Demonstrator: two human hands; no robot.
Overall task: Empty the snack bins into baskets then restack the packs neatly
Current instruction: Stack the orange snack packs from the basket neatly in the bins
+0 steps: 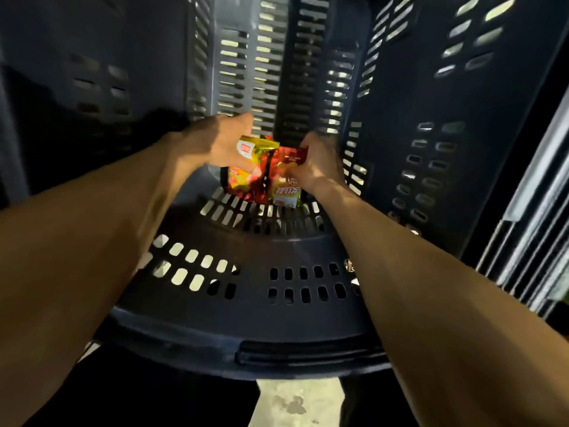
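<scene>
Packs sit deep in the basket (277, 343), at the far end from the camera, side by side and touching or overlapping at the middle. Yellow pack (257, 152) is on the left, gold top edge up, red-and-white logo patch near its top. Red pack (284, 167) is on the right, with a white label with red characters low on its front. Left hand (215, 143) grips the yellow pack at its upper left, one digit pressed across the front and the rest curled behind, out of sight. Right hand (317, 167) pinches the red pack at its upper right corner, fingers closed on the wrapper. Lower edges of both packs hang close to the slotted surface under them; contact can't be confirmed. Both forearms run bare from the bottom corners in through the basket mouth. Basket is dark plastic with rows of slots on all visible walls, light showing through the far ones; thick rim with a moulded handle slot sits nearest the camera. Below the rim there's a patch of pale floor (295, 402). Pale metal rails (529, 235) run along the right edge, outside the basket.
</scene>
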